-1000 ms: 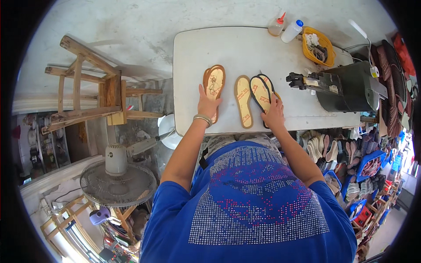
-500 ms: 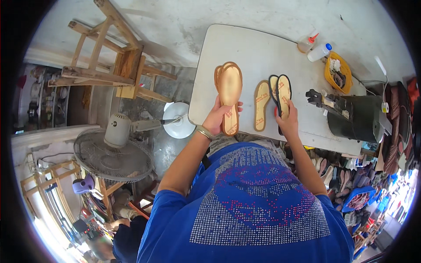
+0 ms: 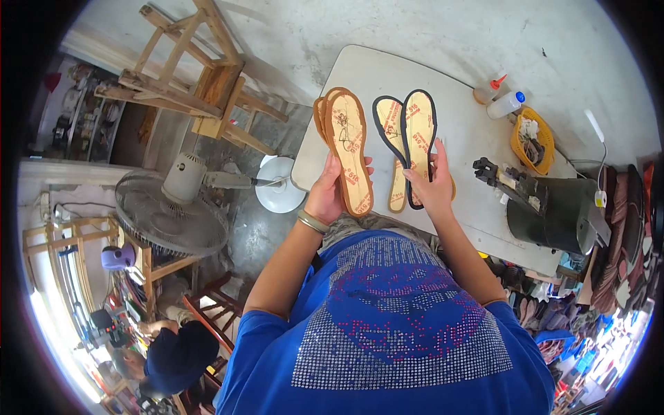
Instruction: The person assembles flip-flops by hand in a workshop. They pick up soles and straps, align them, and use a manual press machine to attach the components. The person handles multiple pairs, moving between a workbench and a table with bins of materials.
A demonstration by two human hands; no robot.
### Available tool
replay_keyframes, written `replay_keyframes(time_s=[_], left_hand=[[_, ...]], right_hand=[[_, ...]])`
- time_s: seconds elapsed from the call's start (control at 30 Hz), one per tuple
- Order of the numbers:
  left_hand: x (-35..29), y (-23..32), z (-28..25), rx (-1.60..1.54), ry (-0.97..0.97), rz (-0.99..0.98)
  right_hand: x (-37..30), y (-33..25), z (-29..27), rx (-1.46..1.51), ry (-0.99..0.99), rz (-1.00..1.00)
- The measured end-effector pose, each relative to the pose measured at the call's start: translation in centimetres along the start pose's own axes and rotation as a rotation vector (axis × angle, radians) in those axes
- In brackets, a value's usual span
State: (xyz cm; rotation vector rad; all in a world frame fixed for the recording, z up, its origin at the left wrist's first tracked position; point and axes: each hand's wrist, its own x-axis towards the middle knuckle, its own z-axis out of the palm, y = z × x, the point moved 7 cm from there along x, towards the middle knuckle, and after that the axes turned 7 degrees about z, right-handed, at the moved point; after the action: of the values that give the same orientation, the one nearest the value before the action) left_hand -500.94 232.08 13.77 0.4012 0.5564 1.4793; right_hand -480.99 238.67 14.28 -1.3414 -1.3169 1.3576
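In my left hand (image 3: 325, 194) is a small fanned stack of brown-edged insoles (image 3: 349, 138). Their cream faces carry red print, and the top one also has dark pen marks. The thumb lies along the stack's near left side, with fingertips showing at its right edge. My right hand (image 3: 434, 190) grips a pair of black-edged insoles (image 3: 419, 124), spread into a V with the heels overlapping. Behind this pair, another brown-edged insole (image 3: 396, 194) lies on the table, mostly covered.
On the pale table (image 3: 366, 69) a green-black cylindrical machine (image 3: 553, 214) stands at the right. Behind it are a yellow basket (image 3: 546, 142), a white bottle (image 3: 505, 105) and a red-tipped bottle (image 3: 487, 91). A fan (image 3: 173, 207) stands left; a person (image 3: 176, 360) is at lower left.
My right hand has lifted the black-edged insoles and moved them left, over the brown-edged insole. The left-hand stack now shows a pen-marked face on top.
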Motion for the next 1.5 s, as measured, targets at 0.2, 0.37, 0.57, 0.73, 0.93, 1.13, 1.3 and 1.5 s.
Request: replay_keyframes(time_s=[0.2,0.37,0.57,0.73,0.93,1.13,1.3,1.5], left_hand=[[-1.6,-1.3,1.7,-0.046,0.130,0.087],[-2.5,-2.0,4.2,0.043,0.146,0.168],[-4.3,-3.0,4.7,0.202,0.201,0.207],[-5.4,-4.0,5.4,0.273,0.184,0.270],[-6.0,-5.8,6.3,0.341,0.213,0.325],[-6.6,-6.1,5.5,0.145,0.311,0.310],[-7.1,-5.3,5.1,0.097,0.323,0.259],[-7.3,-4.8,5.3,0.120,0.307,0.243]], right_hand=[[-1.4,-3.4,-1.0,0.061,-0.131,-0.061],[-1.5,-2.4,-2.5,0.233,-0.193,0.075],[-2.5,-1.1,-3.0,0.610,-0.376,0.377],[-4.0,-1.2,-0.9,0.602,-0.557,0.507],[-6.9,-2.2,2.9,0.128,-0.655,0.076],[-7.1,-2.9,3.9,0.235,-0.729,0.077],[-7.1,-1.4,4.7,0.506,-0.746,0.342],[-7.0,-1.2,5.6,0.395,-0.791,0.290]])
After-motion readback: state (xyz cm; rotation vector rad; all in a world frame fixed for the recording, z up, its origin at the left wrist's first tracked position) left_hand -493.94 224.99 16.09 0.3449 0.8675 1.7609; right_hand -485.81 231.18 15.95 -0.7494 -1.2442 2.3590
